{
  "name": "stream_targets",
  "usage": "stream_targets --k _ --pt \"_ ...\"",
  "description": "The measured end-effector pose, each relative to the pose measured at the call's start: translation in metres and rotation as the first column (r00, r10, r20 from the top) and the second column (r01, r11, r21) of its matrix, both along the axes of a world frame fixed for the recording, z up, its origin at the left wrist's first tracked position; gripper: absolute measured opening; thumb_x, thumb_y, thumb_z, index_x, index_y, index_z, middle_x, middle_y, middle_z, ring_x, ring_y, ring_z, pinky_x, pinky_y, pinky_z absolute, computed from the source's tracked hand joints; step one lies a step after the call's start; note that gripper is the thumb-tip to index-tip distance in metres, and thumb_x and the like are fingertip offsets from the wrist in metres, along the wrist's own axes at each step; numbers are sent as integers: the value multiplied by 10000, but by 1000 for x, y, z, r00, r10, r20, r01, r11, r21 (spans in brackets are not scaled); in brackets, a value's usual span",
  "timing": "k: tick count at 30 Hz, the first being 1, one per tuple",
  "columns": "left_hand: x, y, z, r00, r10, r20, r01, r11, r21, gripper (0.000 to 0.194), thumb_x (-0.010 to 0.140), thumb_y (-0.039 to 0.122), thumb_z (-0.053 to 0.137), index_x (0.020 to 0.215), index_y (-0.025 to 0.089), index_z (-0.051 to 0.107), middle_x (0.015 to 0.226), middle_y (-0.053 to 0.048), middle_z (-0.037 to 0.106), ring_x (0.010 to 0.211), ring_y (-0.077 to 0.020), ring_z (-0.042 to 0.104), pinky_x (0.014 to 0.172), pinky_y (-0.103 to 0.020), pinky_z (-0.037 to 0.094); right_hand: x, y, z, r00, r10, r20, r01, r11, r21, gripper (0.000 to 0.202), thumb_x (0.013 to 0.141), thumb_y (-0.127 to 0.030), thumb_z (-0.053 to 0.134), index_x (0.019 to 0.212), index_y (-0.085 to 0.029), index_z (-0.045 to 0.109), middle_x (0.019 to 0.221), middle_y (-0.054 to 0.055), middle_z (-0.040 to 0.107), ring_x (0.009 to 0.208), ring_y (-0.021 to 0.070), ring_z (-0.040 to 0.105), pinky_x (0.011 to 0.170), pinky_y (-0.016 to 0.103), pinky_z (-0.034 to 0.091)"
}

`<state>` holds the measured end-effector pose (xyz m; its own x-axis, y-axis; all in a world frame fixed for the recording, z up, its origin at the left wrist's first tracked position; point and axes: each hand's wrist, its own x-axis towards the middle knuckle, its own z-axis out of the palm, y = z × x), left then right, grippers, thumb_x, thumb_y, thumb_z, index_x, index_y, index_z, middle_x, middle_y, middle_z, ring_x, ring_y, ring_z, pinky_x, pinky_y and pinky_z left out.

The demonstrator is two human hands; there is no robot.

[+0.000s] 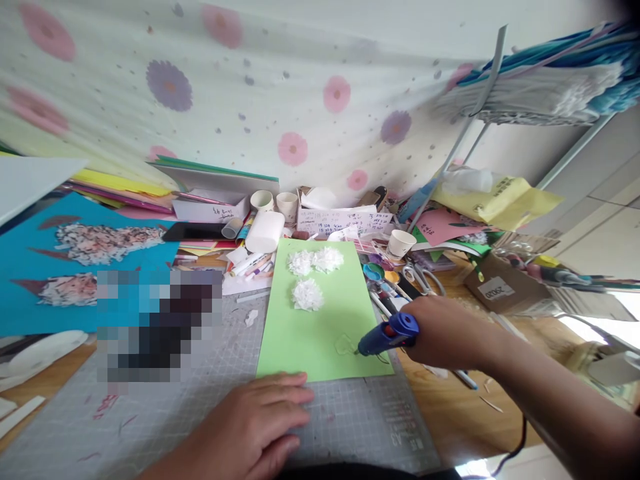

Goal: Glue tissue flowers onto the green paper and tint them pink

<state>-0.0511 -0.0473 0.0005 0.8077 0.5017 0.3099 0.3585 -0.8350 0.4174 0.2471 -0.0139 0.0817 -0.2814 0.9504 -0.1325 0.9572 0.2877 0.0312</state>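
Observation:
A light green sheet [320, 340] lies on the grey cutting mat [350, 427]. Three white ruffled paper clusters sit on its upper half, the lowest one [307, 295] left of the middle. My right hand [445, 332] is wrapped round a blue glue gun [387, 335], whose tip points down at the sheet's lower right, beside a faint looped outline. My left hand [260, 420] lies flat with fingers spread, its fingertips at the sheet's lower left edge, holding nothing.
On the left is a blue sheet [30, 267] with paper-scrap shapes. Behind the green sheet stand paper cups [287, 205] and a white box [337, 220]. Scissors [423, 275], paints and pens lie to the right, near a cardboard box [505, 287]. The glue gun's cord [520, 440] hangs at lower right.

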Motion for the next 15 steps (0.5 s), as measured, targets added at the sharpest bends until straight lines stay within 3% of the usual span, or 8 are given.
stream_targets --k 7,9,11,13,15 --pt "-1 -1 7 993 -15 -119 12 1000 -26 211 884 331 544 1000 220 682 1161 -25 686 1133 -181 601 979 -254 470 -19 26 14 984 154 90 -150 988 -47 184 437 -32 514 425 -210 557 443 -25 483 412 94 422 477 241 244" --pt "-3 0 6 990 -17 -143 13 999 -34 221 889 331 538 1009 207 677 1178 -33 676 1150 -185 588 998 -265 455 -15 29 16 985 166 44 -162 983 -84 186 441 -32 536 412 -214 562 428 -31 477 408 93 416 474 242 265" --pt "-4 1 4 988 -24 -154 22 1000 -14 234 893 349 531 1001 201 676 1169 -38 680 1145 -189 591 993 -266 459 -1 30 17 985 146 -94 -160 974 -158 163 475 -66 587 423 -220 582 419 -37 476 409 94 422 458 234 291" --pt "-4 2 4 988 -24 -153 28 999 25 252 902 372 516 980 197 680 1148 -38 690 1126 -191 604 972 -258 475 25 26 14 948 49 -314 -135 957 -259 84 549 -153 648 522 -232 646 463 -31 529 445 115 475 444 230 338" --pt "-4 2 5 992 -18 -125 26 998 61 244 905 369 512 962 204 683 1128 -27 700 1104 -184 618 954 -240 486 59 18 4 809 -103 -579 -78 957 -279 74 640 -273 673 699 -237 698 607 -1 629 538 150 558 498 251 433"
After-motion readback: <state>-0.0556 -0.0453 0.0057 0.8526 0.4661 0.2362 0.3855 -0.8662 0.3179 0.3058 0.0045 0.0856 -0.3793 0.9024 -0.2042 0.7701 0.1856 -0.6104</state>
